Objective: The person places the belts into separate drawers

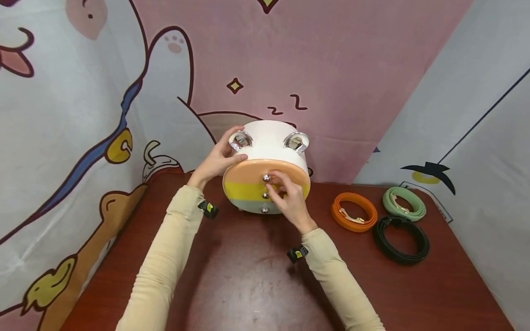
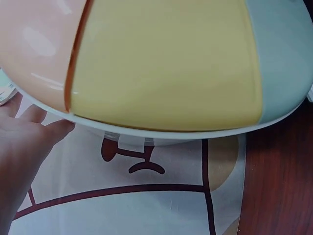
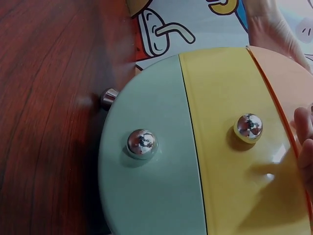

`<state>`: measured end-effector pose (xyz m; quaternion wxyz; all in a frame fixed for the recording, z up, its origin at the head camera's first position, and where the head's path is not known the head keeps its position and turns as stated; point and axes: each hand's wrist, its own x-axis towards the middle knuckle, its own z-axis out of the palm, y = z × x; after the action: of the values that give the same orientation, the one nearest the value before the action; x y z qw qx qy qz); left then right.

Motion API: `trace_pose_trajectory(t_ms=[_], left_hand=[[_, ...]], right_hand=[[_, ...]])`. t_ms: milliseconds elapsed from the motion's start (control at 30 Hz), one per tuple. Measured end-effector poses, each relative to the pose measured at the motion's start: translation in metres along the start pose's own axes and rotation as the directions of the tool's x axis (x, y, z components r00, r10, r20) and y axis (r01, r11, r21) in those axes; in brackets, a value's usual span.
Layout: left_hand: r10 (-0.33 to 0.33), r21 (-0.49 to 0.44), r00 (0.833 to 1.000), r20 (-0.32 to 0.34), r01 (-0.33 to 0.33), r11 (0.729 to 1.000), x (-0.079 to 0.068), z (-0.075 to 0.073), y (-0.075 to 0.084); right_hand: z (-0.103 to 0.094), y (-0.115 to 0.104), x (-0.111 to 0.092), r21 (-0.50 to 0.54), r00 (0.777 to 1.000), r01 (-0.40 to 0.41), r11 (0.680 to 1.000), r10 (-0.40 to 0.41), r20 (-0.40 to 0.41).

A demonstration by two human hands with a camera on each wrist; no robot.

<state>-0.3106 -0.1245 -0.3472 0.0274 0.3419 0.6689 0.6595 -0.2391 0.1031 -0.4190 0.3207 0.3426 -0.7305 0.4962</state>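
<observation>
A small oval drawer cabinet (image 1: 271,149) stands upright, its body white, with two shiny silver ear-like pieces on top. Its front has a peach drawer (image 1: 244,173) above, a yellow drawer (image 3: 230,181) in the middle and a green drawer (image 3: 161,196) at the bottom, each with a round silver knob. My left hand (image 1: 219,158) holds the cabinet's upper left side, thumb near the front rim and fingers by the left ear. With thumb and forefinger, my right hand (image 1: 290,197) pinches at the peach drawer's knob (image 1: 266,178). A thin orange edge shows between peach and yellow.
To the right on the dark red table (image 1: 256,285) lie three coiled belts: an orange belt (image 1: 337,214), a green belt (image 1: 418,209) and a black belt (image 1: 391,250). A cartoon-printed cloth (image 1: 331,69) hangs right behind the cabinet.
</observation>
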Motion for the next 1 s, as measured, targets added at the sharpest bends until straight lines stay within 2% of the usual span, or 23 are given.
trace_pose_trajectory(t_ms=[167,400,767,1000], left_hand=[[0.017,-0.017,1.0,-0.007,-0.018,1.0,0.004,-0.004,-0.015],[0.043,-0.046,0.999,-0.007,-0.043,0.998,0.005,-0.003,-0.018],[0.025,-0.043,0.999,-0.027,-0.026,0.999,0.005,-0.004,-0.017],[0.045,-0.038,0.999,-0.018,-0.046,0.998,0.004,-0.005,-0.017]], right_hand=[[-0.001,-0.014,0.007,0.053,1.0,-0.025,0.998,0.026,-0.002],[0.002,-0.026,0.01,0.204,0.994,-0.106,0.973,0.102,0.032],[0.011,-0.023,0.011,0.225,0.989,-0.125,0.966,0.14,-0.052],[0.015,-0.023,0.009,0.207,0.985,-0.121,0.971,0.143,-0.095]])
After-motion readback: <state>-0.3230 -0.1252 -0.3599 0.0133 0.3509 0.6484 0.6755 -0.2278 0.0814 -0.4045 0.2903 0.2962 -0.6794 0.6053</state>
